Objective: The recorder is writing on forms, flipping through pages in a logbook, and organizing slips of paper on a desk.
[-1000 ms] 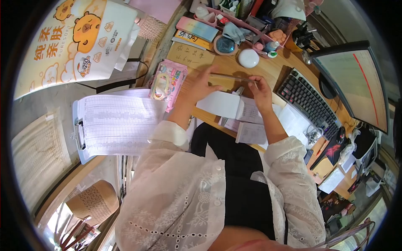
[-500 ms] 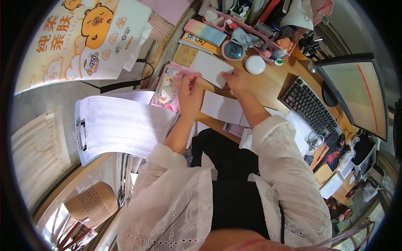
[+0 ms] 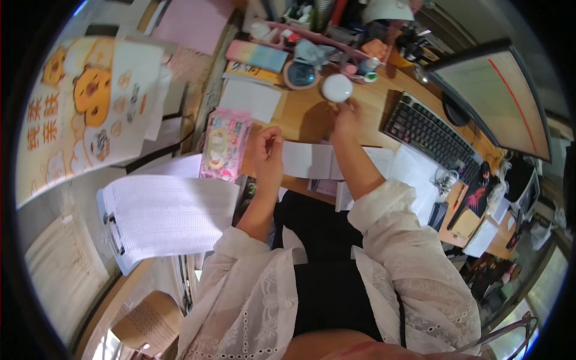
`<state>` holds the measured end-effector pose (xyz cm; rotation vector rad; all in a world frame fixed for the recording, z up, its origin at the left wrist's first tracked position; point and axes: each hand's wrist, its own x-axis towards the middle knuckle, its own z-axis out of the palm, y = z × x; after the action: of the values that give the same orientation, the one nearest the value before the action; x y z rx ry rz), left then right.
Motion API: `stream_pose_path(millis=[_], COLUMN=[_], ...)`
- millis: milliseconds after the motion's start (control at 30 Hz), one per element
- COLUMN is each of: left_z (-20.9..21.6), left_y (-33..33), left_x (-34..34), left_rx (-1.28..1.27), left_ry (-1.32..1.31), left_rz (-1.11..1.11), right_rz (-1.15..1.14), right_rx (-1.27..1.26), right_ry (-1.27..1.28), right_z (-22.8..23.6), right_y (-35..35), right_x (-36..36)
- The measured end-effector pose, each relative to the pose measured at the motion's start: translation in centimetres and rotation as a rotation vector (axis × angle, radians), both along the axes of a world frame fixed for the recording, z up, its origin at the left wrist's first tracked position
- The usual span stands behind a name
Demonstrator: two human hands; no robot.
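Note:
My left hand (image 3: 269,150) hovers with loosely curled fingers by the left edge of an open blank notebook (image 3: 307,159); nothing shows in its grasp. Farther right, my right hand (image 3: 346,122) reaches over the wooden desk, its fingers slightly apart. Its fingertips come up to the near edge of a round white case (image 3: 337,88); whether they touch it I cannot tell. A white sheet of paper (image 3: 251,101) lies flat beyond my left hand. Left of that hand rests a pink patterned package (image 3: 225,144) with a pale roll-shaped item on it.
A pink organizer (image 3: 336,45) full of small items runs along the back, with a round glittery blue container (image 3: 300,75) before it. To the right stand a black keyboard (image 3: 431,129) and a monitor (image 3: 492,102). A clipboard with printed sheets (image 3: 171,213) sits at left.
The white sheet has moved left, and my right hand has let go of it and drawn right toward the round white case. The whole view has shifted a little.

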<state>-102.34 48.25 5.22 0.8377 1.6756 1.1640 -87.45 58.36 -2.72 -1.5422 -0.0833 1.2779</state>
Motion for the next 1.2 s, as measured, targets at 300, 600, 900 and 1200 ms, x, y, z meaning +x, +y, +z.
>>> stream_pose_path(millis=[300, 600, 900, 1200], left_z=[1.3, 2.5, 5.5, 5.7], left_y=[4.1, 1.7, -3.1, -9.5], left_x=[6.4, 15.2, 28.2, 41.8], left_rx=[0.075, 0.063, -0.020, 0.001], left_ry=[-0.085, -0.167, -0.103, -0.054], left_rz=[-0.249, -0.511, -0.861, -1.122], right_rz=[0.298, -0.347, 0.099, -0.861], right_rx=[0.215, -0.501, -0.619, -0.716], right_ry=[-0.095, -1.264, -1.042, -0.959], right_z=[2.0, 3.2, 2.8, 4.4], right_y=[-3.5, -18.3, -22.5, -39.0], right_x=[7.1, 35.6, 39.5, 53.3])
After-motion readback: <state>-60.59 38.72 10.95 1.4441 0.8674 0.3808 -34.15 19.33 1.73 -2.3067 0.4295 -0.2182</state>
